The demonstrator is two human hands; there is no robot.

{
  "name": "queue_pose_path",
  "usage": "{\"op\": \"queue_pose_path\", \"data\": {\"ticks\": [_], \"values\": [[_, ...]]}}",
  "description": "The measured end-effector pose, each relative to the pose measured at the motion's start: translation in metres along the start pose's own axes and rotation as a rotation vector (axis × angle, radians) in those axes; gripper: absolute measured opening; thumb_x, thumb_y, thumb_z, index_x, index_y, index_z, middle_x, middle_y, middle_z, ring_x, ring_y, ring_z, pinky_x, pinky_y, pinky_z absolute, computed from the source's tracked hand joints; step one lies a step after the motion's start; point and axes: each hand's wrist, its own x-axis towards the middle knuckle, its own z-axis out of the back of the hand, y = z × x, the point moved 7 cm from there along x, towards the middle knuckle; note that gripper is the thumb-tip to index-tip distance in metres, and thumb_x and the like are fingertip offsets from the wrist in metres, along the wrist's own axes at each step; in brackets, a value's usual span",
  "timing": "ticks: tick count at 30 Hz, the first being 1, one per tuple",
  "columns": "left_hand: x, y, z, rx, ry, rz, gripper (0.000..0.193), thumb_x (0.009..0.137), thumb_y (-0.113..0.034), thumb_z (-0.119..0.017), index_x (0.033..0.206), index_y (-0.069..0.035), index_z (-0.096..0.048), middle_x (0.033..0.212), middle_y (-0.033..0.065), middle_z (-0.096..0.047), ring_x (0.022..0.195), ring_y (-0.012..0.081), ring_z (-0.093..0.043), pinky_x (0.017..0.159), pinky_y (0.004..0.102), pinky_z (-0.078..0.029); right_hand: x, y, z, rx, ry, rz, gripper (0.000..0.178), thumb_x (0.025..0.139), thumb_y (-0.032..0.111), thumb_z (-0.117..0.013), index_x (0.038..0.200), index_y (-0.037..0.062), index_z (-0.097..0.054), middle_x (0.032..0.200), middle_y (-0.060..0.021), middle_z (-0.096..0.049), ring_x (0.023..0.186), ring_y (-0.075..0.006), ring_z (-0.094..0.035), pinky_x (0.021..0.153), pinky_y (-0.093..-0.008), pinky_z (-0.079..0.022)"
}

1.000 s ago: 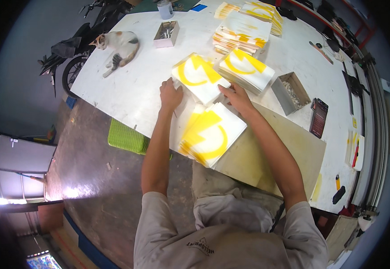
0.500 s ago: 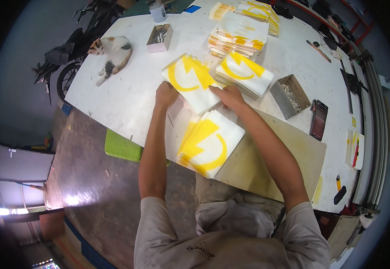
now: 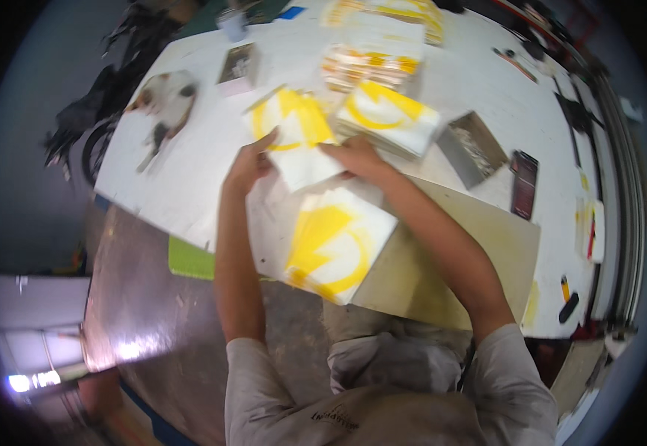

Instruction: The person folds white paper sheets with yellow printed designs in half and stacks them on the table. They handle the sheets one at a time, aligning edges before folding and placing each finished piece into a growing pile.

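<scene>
Both my hands hold a white sheet with a yellow printed shape [image 3: 293, 134] over the white table [image 3: 189, 171]. My left hand [image 3: 249, 165] grips its left edge and my right hand [image 3: 357, 156] grips its right edge. Just below them, near the table's front edge, lies a stack of similar white sheets with yellow prints [image 3: 338, 241]. Another such stack [image 3: 386, 119] sits right of my right hand.
A cat [image 3: 163, 104] lies at the table's left end. A small open box [image 3: 238, 67] stands behind the sheet, a grey metal tray [image 3: 476, 149] to the right, a dark phone-like slab [image 3: 524, 182] beyond it. More printed piles [image 3: 371, 63] lie farther back. A beige board [image 3: 442, 267] lies under my right forearm.
The view has shifted down the table. My hands keep hold of the printed sheet, which now sits a little farther from the near stack.
</scene>
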Motion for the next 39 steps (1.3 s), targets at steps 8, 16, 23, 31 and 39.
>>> {"op": "queue_pose_path", "data": {"ticks": [8, 16, 23, 31, 39], "values": [[-0.018, -0.032, -0.031, 0.163, 0.046, 0.023, 0.058, 0.081, -0.043, -0.073, 0.12, -0.001, -0.064, 0.105, 0.009, -0.068, 0.09, 0.0184, -0.063, 0.084, 0.0299, -0.048, 0.002, -0.002, -0.005, -0.152, -0.052, 0.042, 0.073, 0.08, 0.058, -0.067, 0.098, -0.0123, -0.067, 0.088, -0.0237, -0.07, 0.081, -0.0327, -0.07, 0.074, -0.0389, -0.055], [-0.008, -0.03, -0.053, -0.173, 0.252, 0.059, 0.051, 0.087, -0.022, -0.07, 0.126, 0.006, -0.055, 0.113, 0.0131, -0.066, 0.1, 0.0247, -0.066, 0.089, 0.0346, -0.055, 0.006, -0.002, -0.012, -0.192, -0.029, 0.117, 0.071, 0.083, 0.055, -0.064, 0.109, -0.0103, -0.066, 0.108, -0.0294, -0.067, 0.103, -0.0377, -0.066, 0.088, -0.0409, -0.052], [-0.011, -0.027, -0.044, -0.176, 0.152, -0.046, 0.048, 0.086, -0.01, -0.068, 0.128, 0.008, -0.052, 0.117, 0.0155, -0.064, 0.102, 0.0262, -0.066, 0.089, 0.0362, -0.055, -0.005, 0.003, -0.01, -0.114, 0.037, 0.085, 0.073, 0.082, 0.057, -0.063, 0.111, -0.0094, -0.066, 0.118, -0.0309, -0.063, 0.108, -0.0379, -0.064, 0.091, -0.0409, -0.051], [-0.08, -0.062, 0.009, -0.255, -0.166, -0.538, 0.055, 0.083, -0.004, -0.07, 0.132, 0.009, -0.05, 0.122, 0.0166, -0.061, 0.11, 0.0261, -0.062, 0.094, 0.0354, -0.051, -0.193, 0.06, 0.069, 0.136, -0.284, 0.667, 0.057, 0.084, 0.027, -0.076, 0.129, -0.0018, -0.056, 0.112, -0.0176, -0.058, 0.094, -0.0237, -0.061, 0.082, -0.0342, -0.05], [-0.233, -0.036, -0.12, 0.034, 0.009, -0.581, 0.062, 0.081, -0.005, -0.074, 0.137, 0.003, -0.047, 0.129, 0.0168, -0.058, 0.116, 0.0309, -0.057, 0.101, 0.0443, -0.047, -0.318, 0.016, 0.13, 0.331, -0.401, 0.715, 0.097, 0.068, 0.03, -0.091, 0.144, -0.0022, -0.039, 0.136, -0.0177, -0.046, 0.12, -0.0275, -0.051, 0.1, -0.038, -0.044]]}}
